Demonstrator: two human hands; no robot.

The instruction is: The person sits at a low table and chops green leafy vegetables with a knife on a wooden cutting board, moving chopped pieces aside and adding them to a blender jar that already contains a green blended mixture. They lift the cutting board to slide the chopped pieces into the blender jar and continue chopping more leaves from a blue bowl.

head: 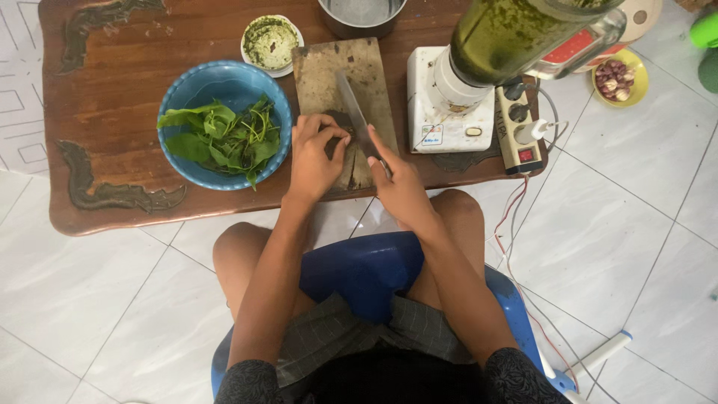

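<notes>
A worn wooden cutting board [333, 63] lies on the low wooden table [112, 97]. My left hand [314, 161] presses down on a small dark item [336, 120] on the board, fingers curled over it. My right hand [396, 179] is shut on the handle of a knife, whose blade [351, 108] lies across the board right beside my left fingers. What the dark item is cannot be made out.
A blue bowl [224, 78] of green leaves stands left of the board. Behind are a small white dish of green paste [271, 43] and a metal pot [361, 16]. At right stand a blender with green puree [486, 52], a power strip [516, 127] and a yellow bowl [618, 78].
</notes>
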